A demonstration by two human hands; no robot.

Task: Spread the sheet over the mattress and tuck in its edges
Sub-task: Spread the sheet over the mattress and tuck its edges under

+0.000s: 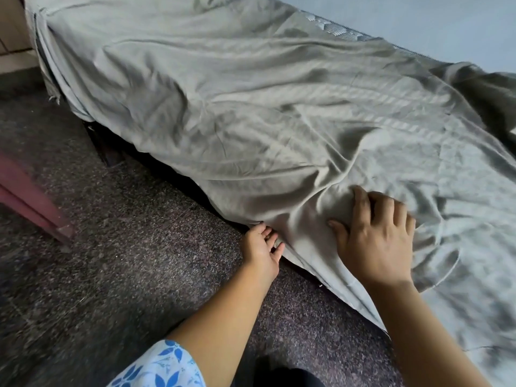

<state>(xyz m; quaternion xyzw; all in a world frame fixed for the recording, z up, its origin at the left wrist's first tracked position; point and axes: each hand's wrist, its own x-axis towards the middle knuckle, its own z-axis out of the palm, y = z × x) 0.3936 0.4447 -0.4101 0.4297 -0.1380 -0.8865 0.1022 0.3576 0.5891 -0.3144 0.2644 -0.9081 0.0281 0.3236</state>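
While a maroon chair leg point(36, 210) stands at nine o'clock, the left hand point(261, 248) meets the hanging hem of the grey sheet point(251, 107) near six o'clock. Its fingertips are hidden behind cloth, so the grip cannot be told; probably it is tucking. The right hand point(374, 241) presses down with spread fingers, likely pinning the sheet. It drapes the mattress point(329, 25), which is bare at one o'clock.
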